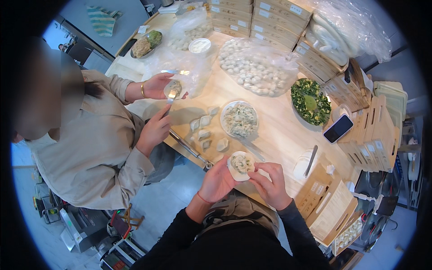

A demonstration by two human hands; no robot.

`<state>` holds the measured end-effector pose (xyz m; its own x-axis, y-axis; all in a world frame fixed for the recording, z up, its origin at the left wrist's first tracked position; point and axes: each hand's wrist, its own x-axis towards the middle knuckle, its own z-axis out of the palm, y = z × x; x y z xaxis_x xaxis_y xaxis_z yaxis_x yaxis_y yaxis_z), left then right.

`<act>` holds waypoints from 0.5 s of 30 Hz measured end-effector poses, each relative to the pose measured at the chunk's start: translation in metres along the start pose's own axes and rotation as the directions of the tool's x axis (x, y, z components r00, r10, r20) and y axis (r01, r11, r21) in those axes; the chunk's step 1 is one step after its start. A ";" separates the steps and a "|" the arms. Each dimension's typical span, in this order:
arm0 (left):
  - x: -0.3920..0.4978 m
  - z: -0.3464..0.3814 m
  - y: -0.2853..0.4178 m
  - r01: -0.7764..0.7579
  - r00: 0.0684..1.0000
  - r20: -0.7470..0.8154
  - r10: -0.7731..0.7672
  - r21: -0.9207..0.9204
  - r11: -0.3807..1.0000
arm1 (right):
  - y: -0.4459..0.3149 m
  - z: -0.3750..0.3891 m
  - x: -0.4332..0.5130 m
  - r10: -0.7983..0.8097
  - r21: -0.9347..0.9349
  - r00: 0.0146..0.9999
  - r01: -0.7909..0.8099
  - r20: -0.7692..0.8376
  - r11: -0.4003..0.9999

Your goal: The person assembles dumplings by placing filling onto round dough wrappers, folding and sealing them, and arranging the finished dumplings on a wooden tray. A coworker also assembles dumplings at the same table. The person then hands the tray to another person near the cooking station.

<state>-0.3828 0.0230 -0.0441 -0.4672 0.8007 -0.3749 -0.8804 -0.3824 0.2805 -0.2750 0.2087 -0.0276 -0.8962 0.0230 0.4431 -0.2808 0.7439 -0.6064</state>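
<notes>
A round dumpling wrapper [235, 176] rests on the palm side of my left hand [216, 182], its fingers curled around the left edge. A mound of pale filling with green bits [242, 163] sits on the wrapper, which is still spread flat. My right hand [272, 185] pinches the wrapper's right edge between thumb and fingers. Just beyond my hands, a metal spreader [253, 149] lies by a white bowl [222, 120] heaped with similar filling [240, 118]. Several folded dumplings [204, 135] lie on the wooden table [270, 123] to the left of that bowl.
At left a co-worker [91, 135] holds a filled wrapper [173, 89] and a spreader. A bag of dough pieces [258, 69], a bowl of chopped greens [315, 98], a phone [338, 128], a white stack [301, 165] under a flat metal tool [311, 161], and wooden trays [332, 216] stand around.
</notes>
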 end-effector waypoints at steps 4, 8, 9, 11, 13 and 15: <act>-0.007 0.014 -0.003 0.024 0.990 0.137 -0.021 -0.025 0.999 | -0.009 -0.003 0.005 -0.015 0.034 0.995 0.018 -0.095 0.999; -0.013 0.027 -0.007 -0.113 0.992 0.090 0.084 0.404 0.908 | -0.023 -0.009 0.012 0.202 0.197 0.963 -0.166 -0.180 0.966; -0.014 0.029 -0.007 -0.156 0.987 0.118 0.112 0.495 0.855 | -0.026 -0.011 0.014 0.251 0.246 0.950 -0.201 -0.188 0.948; -0.016 0.033 -0.007 -0.200 0.980 0.145 0.140 0.613 0.764 | -0.030 -0.012 0.018 0.314 0.309 0.931 -0.248 -0.185 0.918; -0.017 0.036 -0.006 -0.213 0.977 0.147 0.154 0.666 0.715 | -0.032 -0.013 0.021 0.352 0.337 0.921 -0.282 -0.166 0.898; -0.019 0.039 -0.007 -0.226 0.973 0.133 0.188 0.712 0.665 | -0.034 -0.013 0.023 0.392 0.366 0.913 -0.330 -0.111 0.870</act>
<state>-0.3646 0.0282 -0.0047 -0.6094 0.7687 -0.1941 -0.4222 -0.1074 0.9001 -0.2818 0.1932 0.0121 -0.8903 0.3871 0.2399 -0.0747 0.3955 -0.9154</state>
